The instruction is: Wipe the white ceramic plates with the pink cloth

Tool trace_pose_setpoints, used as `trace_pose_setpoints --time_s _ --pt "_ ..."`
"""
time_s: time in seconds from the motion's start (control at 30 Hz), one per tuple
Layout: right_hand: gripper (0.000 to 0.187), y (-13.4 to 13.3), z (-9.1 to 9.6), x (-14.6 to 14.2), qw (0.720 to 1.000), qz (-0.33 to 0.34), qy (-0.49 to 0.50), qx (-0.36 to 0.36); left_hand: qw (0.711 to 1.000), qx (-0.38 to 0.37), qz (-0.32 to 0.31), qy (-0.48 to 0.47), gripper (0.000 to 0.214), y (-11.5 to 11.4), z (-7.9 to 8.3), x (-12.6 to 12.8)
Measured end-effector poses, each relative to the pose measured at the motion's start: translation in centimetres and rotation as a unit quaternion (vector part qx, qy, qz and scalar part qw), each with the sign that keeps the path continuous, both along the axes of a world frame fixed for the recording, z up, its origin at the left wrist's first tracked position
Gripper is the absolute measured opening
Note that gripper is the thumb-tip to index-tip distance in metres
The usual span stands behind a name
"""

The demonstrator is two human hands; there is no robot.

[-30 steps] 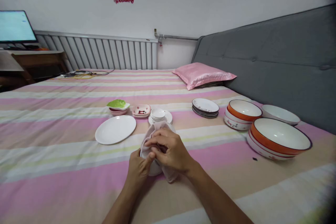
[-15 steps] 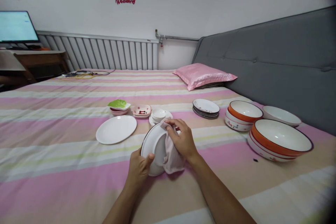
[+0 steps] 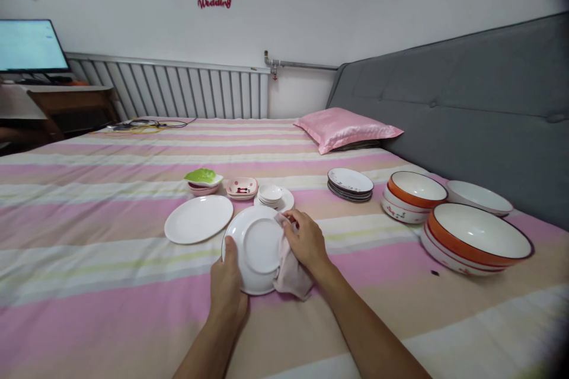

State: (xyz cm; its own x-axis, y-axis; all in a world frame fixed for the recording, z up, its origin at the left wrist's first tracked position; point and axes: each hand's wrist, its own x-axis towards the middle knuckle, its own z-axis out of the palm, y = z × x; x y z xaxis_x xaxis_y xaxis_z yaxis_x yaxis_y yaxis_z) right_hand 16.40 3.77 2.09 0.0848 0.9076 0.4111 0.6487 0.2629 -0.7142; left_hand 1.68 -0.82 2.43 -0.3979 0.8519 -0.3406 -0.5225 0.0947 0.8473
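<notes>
A white plate [image 3: 258, 246] is held up over the bed, its underside with the round foot ring turned toward me. My left hand [image 3: 228, 284] grips its left edge, thumb on the underside and the other fingers hidden behind. My right hand [image 3: 306, 240] is closed on a pale pink cloth [image 3: 291, 269], which lies against the plate's right edge and hangs down below my fingers. Just beyond the plate sit small white dishes [image 3: 269, 193] stacked on a white saucer. An oval white plate [image 3: 198, 219] lies to the left.
Patterned plates [image 3: 351, 181] are stacked right of centre. Orange-rimmed bowls [image 3: 478, 237] stand in stacks at the right, near the grey headboard [image 3: 480, 89]. A green leaf-shaped dish [image 3: 201, 176] and pink square dishes [image 3: 242, 187] are further back. A pink pillow [image 3: 347, 127] lies beyond.
The plate has turned so its underside faces me more fully. My left thumb has shifted from the lower underside to the left rim. The cloth has stayed at the plate's right edge.
</notes>
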Motion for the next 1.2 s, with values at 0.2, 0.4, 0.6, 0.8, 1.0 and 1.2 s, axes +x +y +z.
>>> trace_pose_setpoints --time_s 0.2,0.4,0.6,0.8,1.0,1.2 --pt "0.02 -0.2 0.4 -0.4 0.997 0.044 0.04 0.053 0.993 0.053 0.043 -0.096 0.046 0.5 0.7 -0.4" --pt "0.019 -0.7 0.9 -0.8 0.985 0.112 0.075 0.109 0.984 0.085 0.054 -0.15 0.046 1.3 0.5 -1.3" --pt "0.021 -1.4 1.4 -1.2 0.968 0.186 0.11 0.125 0.971 0.095 0.036 -0.216 0.046 1.4 1.0 -2.2" --pt "0.021 -2.0 1.5 -1.6 0.961 0.238 0.074 0.123 0.956 0.148 0.021 -0.251 0.04 1.3 1.0 -2.4" --pt "0.02 -2.6 1.5 -2.4 0.957 0.255 0.031 0.132 0.957 0.178 -0.017 -0.227 0.039 0.9 1.1 -1.8" --pt "0.02 -3.1 1.7 -3.0 0.948 0.269 0.003 0.167 0.975 0.142 -0.089 -0.148 0.039 -0.2 1.2 -0.3"
